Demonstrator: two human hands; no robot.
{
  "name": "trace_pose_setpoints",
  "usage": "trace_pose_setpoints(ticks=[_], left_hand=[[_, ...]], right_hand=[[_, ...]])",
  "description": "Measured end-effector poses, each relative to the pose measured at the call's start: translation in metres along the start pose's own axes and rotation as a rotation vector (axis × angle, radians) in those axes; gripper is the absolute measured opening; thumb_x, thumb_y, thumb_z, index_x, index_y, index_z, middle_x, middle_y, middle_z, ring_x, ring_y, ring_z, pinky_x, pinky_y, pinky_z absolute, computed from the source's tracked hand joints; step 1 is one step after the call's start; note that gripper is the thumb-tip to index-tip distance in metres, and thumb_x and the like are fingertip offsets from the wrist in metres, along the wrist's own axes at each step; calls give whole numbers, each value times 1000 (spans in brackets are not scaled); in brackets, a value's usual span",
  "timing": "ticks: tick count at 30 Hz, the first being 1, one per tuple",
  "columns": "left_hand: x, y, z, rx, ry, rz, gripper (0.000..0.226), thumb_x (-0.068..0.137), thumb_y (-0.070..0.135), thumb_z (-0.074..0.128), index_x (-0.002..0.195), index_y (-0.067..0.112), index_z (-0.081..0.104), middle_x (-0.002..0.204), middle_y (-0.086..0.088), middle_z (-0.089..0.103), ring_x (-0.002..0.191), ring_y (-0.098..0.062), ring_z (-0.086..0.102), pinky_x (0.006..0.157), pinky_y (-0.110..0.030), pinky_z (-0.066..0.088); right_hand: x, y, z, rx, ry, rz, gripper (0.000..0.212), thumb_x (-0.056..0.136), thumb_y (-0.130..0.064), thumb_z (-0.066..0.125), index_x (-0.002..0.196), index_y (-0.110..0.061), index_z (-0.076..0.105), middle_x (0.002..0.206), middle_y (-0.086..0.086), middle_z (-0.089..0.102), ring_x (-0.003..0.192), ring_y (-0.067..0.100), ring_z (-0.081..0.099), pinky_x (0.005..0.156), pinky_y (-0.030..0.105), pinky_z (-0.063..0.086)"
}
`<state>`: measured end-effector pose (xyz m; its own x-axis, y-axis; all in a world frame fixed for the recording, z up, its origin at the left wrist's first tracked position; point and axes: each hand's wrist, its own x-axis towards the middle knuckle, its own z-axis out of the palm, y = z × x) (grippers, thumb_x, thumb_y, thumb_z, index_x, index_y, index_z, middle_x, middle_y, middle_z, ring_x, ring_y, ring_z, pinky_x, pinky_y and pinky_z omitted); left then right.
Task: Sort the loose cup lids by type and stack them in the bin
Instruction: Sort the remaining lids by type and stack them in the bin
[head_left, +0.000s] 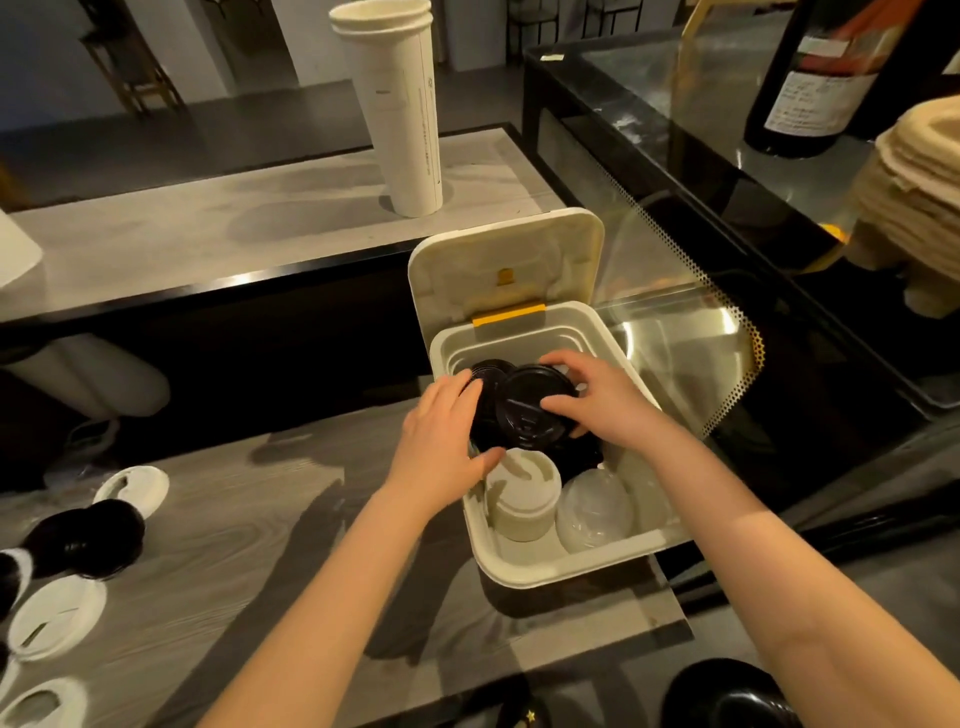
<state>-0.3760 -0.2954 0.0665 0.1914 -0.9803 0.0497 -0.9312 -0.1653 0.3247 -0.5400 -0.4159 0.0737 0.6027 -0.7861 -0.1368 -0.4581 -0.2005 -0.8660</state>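
Note:
A cream bin (524, 571) with its hinged cover up sits on the grey counter. Over its far half both hands hold a stack of black lids (524, 410). My left hand (441, 441) curls round the stack's left side, thumb at its lower edge. My right hand (597, 400) grips the right side, thumb on top. More black lids (485, 369) lie behind in the bin. The near half holds a stack of white lids (522, 493) and clear dome lids (595, 512).
Loose lids lie at the counter's left: white ones (137, 488) (57, 618) and a black pile (83, 538). A tall sleeve of white cups (400, 104) stands on the far ledge. A glass case (727, 182) with a dark bottle (821, 78) and brown paper trays (919, 176) flanks the right.

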Motion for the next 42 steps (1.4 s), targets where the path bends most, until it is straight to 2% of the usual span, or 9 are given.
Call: trace_pose_setpoints(ticks=[2,5,11,13,15,17,24,32,42], left_hand=[[0,-10,4,2,-83,-96,81,87,50,55,150,20,14,159,2,7,146,-18,1,115,-47,17],[0,-14,8,-30,-109,-139,84,89,51,51,151,20,4,159,3,-2,146,-15,-3,115,-46,15],[3,-22,3,-48,-134,-153,89,87,55,52,151,21,0,159,5,-3,146,-13,-2,116,-44,15],[4,-26,2,-55,-148,-144,90,86,55,53,151,21,1,159,5,-1,146,-14,0,118,-44,17],[4,-28,1,-62,-158,-140,90,85,55,54,151,22,2,159,5,1,146,-15,2,117,-45,19],[4,-28,1,-64,-166,-139,90,85,54,55,151,23,1,159,6,0,146,-16,3,117,-45,19],[5,-31,0,-38,-189,-131,89,86,58,51,151,24,1,159,8,-1,146,-14,2,117,-46,18],[2,-52,-30,113,-51,-223,66,96,51,35,150,21,12,159,4,2,146,-15,-3,116,-44,11],[-76,-130,-73,175,64,-496,65,96,51,35,150,19,17,159,2,8,146,-16,-1,116,-44,12]], right_hand=[[3,9,-3,-93,-66,25,41,85,-13,67,122,-29,56,99,-8,58,86,16,62,58,30,59],[16,16,-1,-147,55,1,43,86,-16,66,126,-26,56,110,2,62,80,16,61,55,27,56],[66,0,16,-22,76,43,49,87,-12,66,133,-17,52,127,7,56,103,26,60,56,31,58],[78,-4,25,-139,39,77,50,87,-18,67,134,-16,51,128,7,56,107,28,59,63,33,58],[86,-4,32,-495,-7,70,46,86,-31,66,129,-17,56,127,6,59,111,29,58,81,37,51],[88,-2,39,-684,-12,70,43,86,-38,64,123,-16,59,125,9,59,113,29,56,86,35,46],[84,-5,34,-606,86,50,54,92,-43,54,138,-17,43,137,8,49,124,28,48,96,38,42],[58,-57,44,-643,80,-265,50,93,-36,53,138,-17,44,135,4,52,125,23,46,98,37,43],[41,-111,144,-802,-112,-544,58,97,-43,44,149,-24,25,155,-1,28,144,19,21,111,35,30]])
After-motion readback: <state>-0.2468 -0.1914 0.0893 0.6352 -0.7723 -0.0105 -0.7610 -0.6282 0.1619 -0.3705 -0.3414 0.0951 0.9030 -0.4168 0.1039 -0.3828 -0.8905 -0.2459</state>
